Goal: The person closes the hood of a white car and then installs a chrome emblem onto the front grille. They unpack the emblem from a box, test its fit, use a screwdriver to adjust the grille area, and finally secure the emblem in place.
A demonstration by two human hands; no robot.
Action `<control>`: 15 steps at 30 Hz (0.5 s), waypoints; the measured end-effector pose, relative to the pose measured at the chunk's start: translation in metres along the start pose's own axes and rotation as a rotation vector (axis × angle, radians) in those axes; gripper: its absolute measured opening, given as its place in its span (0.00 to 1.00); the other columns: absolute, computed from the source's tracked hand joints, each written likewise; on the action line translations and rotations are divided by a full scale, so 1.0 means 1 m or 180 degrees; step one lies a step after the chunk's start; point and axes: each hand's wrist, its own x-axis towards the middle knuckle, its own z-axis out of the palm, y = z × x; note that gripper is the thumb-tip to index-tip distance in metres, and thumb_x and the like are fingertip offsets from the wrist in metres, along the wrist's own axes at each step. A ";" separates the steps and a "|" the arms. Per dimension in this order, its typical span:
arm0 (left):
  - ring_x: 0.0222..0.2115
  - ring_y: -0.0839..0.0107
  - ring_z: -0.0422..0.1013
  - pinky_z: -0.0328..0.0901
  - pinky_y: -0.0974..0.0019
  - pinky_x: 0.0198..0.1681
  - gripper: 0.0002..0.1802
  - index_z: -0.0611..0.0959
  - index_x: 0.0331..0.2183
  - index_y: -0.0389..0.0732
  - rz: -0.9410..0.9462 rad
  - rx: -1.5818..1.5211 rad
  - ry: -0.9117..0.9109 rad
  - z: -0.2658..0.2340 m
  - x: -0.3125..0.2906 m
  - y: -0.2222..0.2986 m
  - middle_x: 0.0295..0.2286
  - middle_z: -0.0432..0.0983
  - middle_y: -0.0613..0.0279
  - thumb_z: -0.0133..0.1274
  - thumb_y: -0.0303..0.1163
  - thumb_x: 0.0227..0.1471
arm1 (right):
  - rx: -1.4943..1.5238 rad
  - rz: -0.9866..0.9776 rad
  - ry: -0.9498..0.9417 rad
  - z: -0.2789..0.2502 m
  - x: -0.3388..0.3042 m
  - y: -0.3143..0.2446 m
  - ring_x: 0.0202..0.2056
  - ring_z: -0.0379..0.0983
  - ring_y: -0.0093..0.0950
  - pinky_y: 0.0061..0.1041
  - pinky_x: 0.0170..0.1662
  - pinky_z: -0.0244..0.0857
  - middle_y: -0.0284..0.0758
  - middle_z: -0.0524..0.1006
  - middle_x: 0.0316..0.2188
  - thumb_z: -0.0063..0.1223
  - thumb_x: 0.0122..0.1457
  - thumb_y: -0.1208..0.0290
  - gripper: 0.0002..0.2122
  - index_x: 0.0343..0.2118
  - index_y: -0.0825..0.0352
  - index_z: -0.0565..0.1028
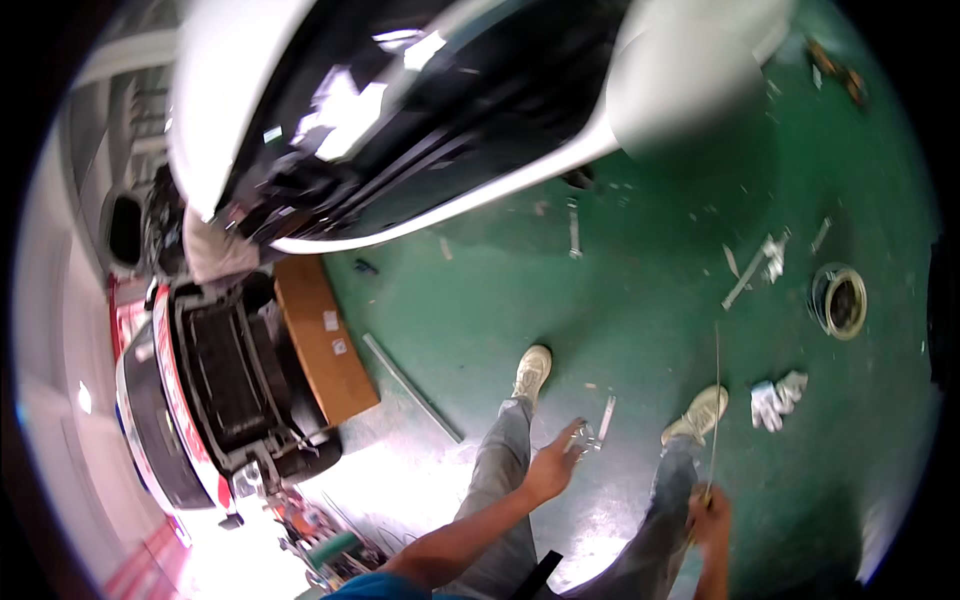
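Observation:
My left hand (552, 470), in front of my left leg, is closed round a small shiny piece (585, 438), clear or metallic; its exact kind is blurred. Just beyond it a short pale strip (607, 418) shows against the floor; whether it touches the piece I cannot tell. At the lower right my right hand (709, 514) grips a long thin rod (715, 410) that points away from me, past my right shoe. A bit of yellow shows at the rod's base, mostly hidden by the fingers.
A white car body (440, 215) spans the top. On the green floor lie white gloves (778, 400), a bucket (840, 302), a long metal strip (412, 388) and several scraps. A cardboard box (322, 340) stands left, beside another vehicle with its front opened (225, 375).

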 end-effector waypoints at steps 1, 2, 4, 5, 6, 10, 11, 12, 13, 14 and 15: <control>0.34 0.47 0.76 0.69 0.55 0.40 0.32 0.59 0.63 0.49 -0.0050 -0.0292 -0.0158 -0.022 0.001 0.021 0.35 0.78 0.43 0.48 0.37 0.61 | 0.0212 0.0065 -0.0002 0.027 -0.040 -0.027 0.17 0.65 0.17 0.20 0.20 0.59 0.27 0.69 0.17 0.51 0.56 0.77 0.09 0.41 0.67 0.73; 0.33 0.53 0.75 0.69 0.57 0.39 0.33 0.58 0.64 0.47 0.0162 -0.0323 0.0016 -0.044 -0.010 0.032 0.36 0.77 0.46 0.48 0.39 0.61 | -0.0302 -0.0327 -0.0151 0.043 -0.067 -0.030 0.19 0.70 0.20 0.22 0.22 0.63 0.31 0.73 0.21 0.55 0.56 0.77 0.16 0.49 0.69 0.73; 0.32 0.64 0.74 0.69 0.60 0.36 0.35 0.57 0.64 0.43 0.0707 -0.0540 -0.0057 -0.074 -0.005 0.042 0.37 0.76 0.53 0.49 0.41 0.62 | -0.1009 -0.0705 -0.0433 0.068 -0.104 -0.052 0.25 0.74 0.29 0.26 0.28 0.69 0.35 0.78 0.30 0.55 0.58 0.71 0.25 0.60 0.61 0.64; 0.32 0.62 0.75 0.68 0.60 0.38 0.37 0.56 0.65 0.43 0.1059 -0.0579 0.0031 -0.098 -0.004 0.049 0.37 0.76 0.52 0.50 0.44 0.61 | -0.1339 -0.0868 -0.0604 0.088 -0.121 -0.062 0.29 0.77 0.33 0.28 0.31 0.71 0.38 0.80 0.34 0.56 0.60 0.68 0.30 0.65 0.58 0.60; 0.33 0.60 0.75 0.68 0.61 0.40 0.39 0.55 0.65 0.43 0.1453 -0.0602 0.0102 -0.125 -0.001 0.065 0.37 0.77 0.50 0.51 0.46 0.60 | -0.0959 -0.1082 -0.0462 0.119 -0.135 -0.093 0.26 0.74 0.29 0.26 0.30 0.69 0.36 0.78 0.32 0.55 0.58 0.72 0.27 0.61 0.62 0.63; 0.28 0.66 0.74 0.69 0.65 0.36 0.38 0.58 0.65 0.45 0.1630 -0.1667 -0.1104 -0.253 0.003 0.094 0.38 0.76 0.56 0.49 0.50 0.61 | -0.0615 -0.1951 -0.0124 0.235 -0.150 -0.176 0.22 0.71 0.26 0.23 0.25 0.65 0.36 0.76 0.25 0.55 0.54 0.79 0.22 0.54 0.71 0.70; 0.27 0.70 0.72 0.68 0.68 0.33 0.36 0.61 0.64 0.44 0.1545 -0.1653 -0.1173 -0.280 0.001 0.096 0.38 0.76 0.58 0.47 0.51 0.62 | -0.0798 -0.2210 -0.0095 0.258 -0.147 -0.187 0.21 0.73 0.28 0.25 0.25 0.66 0.37 0.76 0.24 0.57 0.53 0.79 0.22 0.53 0.71 0.70; 0.25 0.73 0.71 0.67 0.70 0.31 0.34 0.63 0.63 0.44 0.1465 -0.1637 -0.1238 -0.307 0.001 0.097 0.38 0.75 0.59 0.45 0.52 0.63 | -0.1085 -0.2496 -0.0186 0.277 -0.147 -0.206 0.23 0.75 0.35 0.27 0.26 0.68 0.42 0.76 0.27 0.59 0.50 0.81 0.25 0.54 0.72 0.70; 0.24 0.76 0.70 0.66 0.72 0.29 0.32 0.66 0.62 0.43 0.1371 -0.1628 -0.1319 -0.328 0.000 0.098 0.39 0.75 0.60 0.43 0.52 0.63 | -0.1093 -0.2584 -0.0190 0.297 -0.149 -0.217 0.23 0.75 0.34 0.27 0.26 0.69 0.41 0.77 0.27 0.59 0.49 0.81 0.26 0.54 0.71 0.70; 0.23 0.77 0.70 0.66 0.72 0.28 0.31 0.67 0.60 0.41 0.1362 -0.1608 -0.1280 -0.350 0.001 0.099 0.38 0.76 0.60 0.42 0.51 0.64 | -0.1106 -0.2665 -0.0197 0.318 -0.152 -0.227 0.23 0.75 0.34 0.27 0.26 0.69 0.41 0.77 0.26 0.60 0.48 0.82 0.27 0.55 0.71 0.69; 0.22 0.77 0.69 0.65 0.72 0.27 0.30 0.69 0.58 0.40 0.1333 -0.1596 -0.1225 -0.369 -0.001 0.099 0.37 0.76 0.60 0.41 0.50 0.64 | -0.1122 -0.2737 -0.0231 0.336 -0.157 -0.233 0.23 0.75 0.34 0.27 0.26 0.69 0.41 0.77 0.26 0.60 0.47 0.83 0.28 0.55 0.71 0.69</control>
